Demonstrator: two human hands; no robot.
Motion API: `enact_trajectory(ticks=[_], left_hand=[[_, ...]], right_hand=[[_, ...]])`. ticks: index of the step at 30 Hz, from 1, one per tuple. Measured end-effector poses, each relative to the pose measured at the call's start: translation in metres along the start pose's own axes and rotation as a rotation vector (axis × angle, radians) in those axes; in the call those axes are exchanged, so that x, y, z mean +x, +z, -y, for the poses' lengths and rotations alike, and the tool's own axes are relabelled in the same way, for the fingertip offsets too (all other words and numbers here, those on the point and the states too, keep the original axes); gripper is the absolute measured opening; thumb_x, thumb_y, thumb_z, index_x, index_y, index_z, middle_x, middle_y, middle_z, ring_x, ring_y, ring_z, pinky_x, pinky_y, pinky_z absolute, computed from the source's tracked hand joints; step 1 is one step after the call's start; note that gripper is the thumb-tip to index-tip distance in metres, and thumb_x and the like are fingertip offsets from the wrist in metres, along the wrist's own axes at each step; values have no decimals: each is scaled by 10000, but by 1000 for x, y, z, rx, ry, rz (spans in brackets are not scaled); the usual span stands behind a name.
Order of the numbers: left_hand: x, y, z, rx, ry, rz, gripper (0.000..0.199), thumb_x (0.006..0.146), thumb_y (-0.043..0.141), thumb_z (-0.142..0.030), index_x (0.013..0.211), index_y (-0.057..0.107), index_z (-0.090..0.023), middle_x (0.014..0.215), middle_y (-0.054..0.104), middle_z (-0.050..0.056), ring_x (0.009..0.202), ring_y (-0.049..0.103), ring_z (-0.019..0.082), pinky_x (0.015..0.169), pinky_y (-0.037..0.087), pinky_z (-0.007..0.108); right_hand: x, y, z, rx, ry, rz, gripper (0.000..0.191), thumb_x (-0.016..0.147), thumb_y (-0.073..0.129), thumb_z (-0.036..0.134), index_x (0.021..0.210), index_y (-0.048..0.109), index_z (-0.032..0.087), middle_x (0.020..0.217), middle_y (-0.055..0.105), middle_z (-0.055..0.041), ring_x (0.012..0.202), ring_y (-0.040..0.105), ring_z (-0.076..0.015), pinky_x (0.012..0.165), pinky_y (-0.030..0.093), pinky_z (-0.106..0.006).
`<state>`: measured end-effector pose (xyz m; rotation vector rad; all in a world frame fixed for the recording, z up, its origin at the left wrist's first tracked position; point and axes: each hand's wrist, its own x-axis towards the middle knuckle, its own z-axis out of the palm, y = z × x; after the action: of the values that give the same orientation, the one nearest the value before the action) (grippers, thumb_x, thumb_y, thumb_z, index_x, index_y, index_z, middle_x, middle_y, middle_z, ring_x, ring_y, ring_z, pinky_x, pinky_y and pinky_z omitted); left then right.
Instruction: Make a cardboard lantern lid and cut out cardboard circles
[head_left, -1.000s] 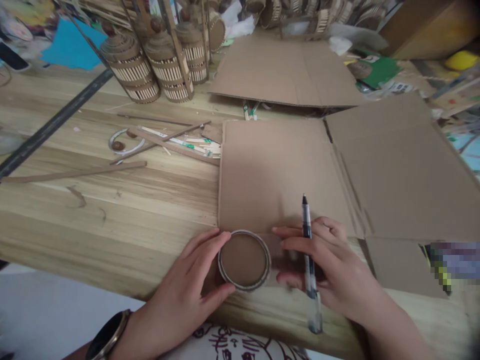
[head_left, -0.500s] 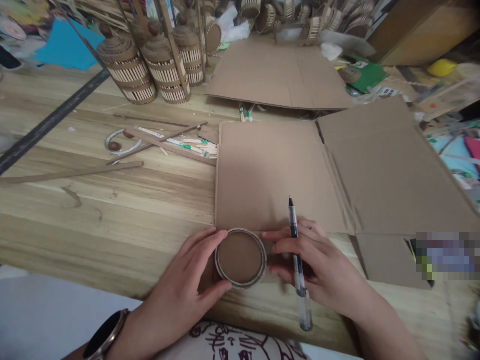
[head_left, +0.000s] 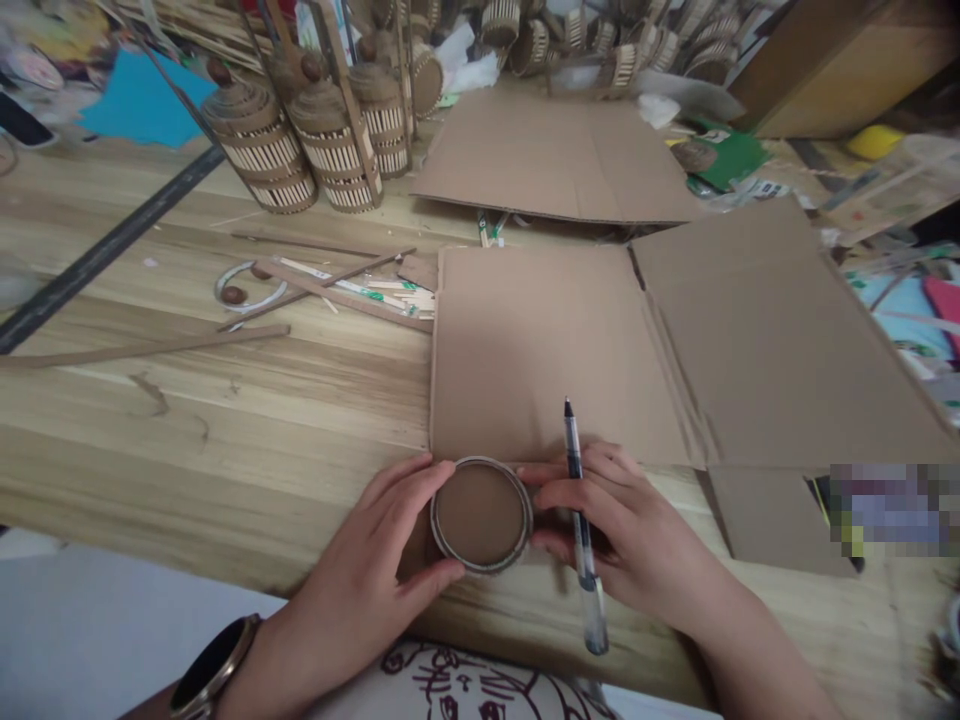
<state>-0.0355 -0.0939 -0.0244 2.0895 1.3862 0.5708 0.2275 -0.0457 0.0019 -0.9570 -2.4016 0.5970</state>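
Round grey ring (head_left: 528, 510) looks positioned at flat brown cardboard sheet's (head_left: 525, 345) near edge, left hand (head_left: 375, 545) half-curled gripping its left rim, right hand (head_left: 628, 520) loosely closed on slim black-and-clear pen (head_left: 583, 530) beside right rim, tip exposed, no drawn line visible.

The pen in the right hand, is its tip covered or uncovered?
Uncovered: the pen shows a bare, narrow tip at its far end; a clear cap seems fitted on the near end.

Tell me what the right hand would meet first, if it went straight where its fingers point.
Most likely the round ring; the right hand is close beside it, contact being unclear.
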Motion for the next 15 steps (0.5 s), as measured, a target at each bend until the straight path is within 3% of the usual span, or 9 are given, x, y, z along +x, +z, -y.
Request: enact_trajectory(ticks=[15], left_hand=[[0, 0, -1, -3, 8, 13, 670, 883, 636, -243, 1451, 286, -309, 1415, 550, 95, 1336, 488, 311, 1049, 504, 519]], right_hand=[[0, 1, 3, 7, -13, -3, 129, 921, 662, 258, 1025, 588, 240, 1164, 745, -99, 952, 683, -242, 838, 490, -422]])
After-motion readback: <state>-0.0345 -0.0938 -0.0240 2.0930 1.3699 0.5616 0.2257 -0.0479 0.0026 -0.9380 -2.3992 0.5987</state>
